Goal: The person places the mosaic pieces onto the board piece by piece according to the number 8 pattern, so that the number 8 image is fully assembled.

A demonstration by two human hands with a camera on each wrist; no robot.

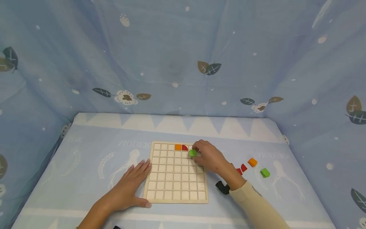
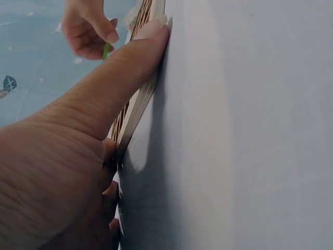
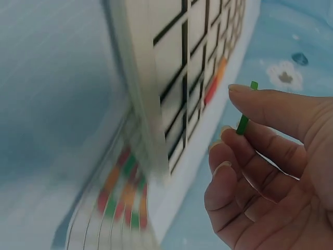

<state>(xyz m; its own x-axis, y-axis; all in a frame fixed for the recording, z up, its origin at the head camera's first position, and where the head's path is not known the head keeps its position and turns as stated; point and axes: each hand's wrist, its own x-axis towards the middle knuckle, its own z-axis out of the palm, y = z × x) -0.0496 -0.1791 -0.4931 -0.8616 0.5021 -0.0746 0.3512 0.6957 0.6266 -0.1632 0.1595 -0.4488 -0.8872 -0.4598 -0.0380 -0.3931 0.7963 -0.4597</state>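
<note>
A wooden grid board (image 1: 177, 201) lies flat on the table. An orange square tile (image 1: 178, 147) and a red quarter-circle tile (image 1: 184, 148) sit side by side in its far row. Between thumb and fingers my right hand (image 1: 211, 157) pinches a green square tile (image 1: 193, 153) over the far right part of the board; in the right wrist view this green tile (image 3: 243, 122) shows edge-on. My left hand (image 1: 130, 186) rests at the board's left edge, fingers extended and thumb (image 2: 119, 73) by the near left corner.
Right of the board lie loose orange tiles (image 1: 252, 162), green tiles (image 1: 265, 172) and red tiles (image 1: 244, 167). A black object (image 1: 223, 187) is beside my right wrist. The right wrist view shows a blurred, gridded sheet (image 3: 122, 192) with coloured patches. Patterned blue cloth (image 1: 171, 63) surrounds the table.
</note>
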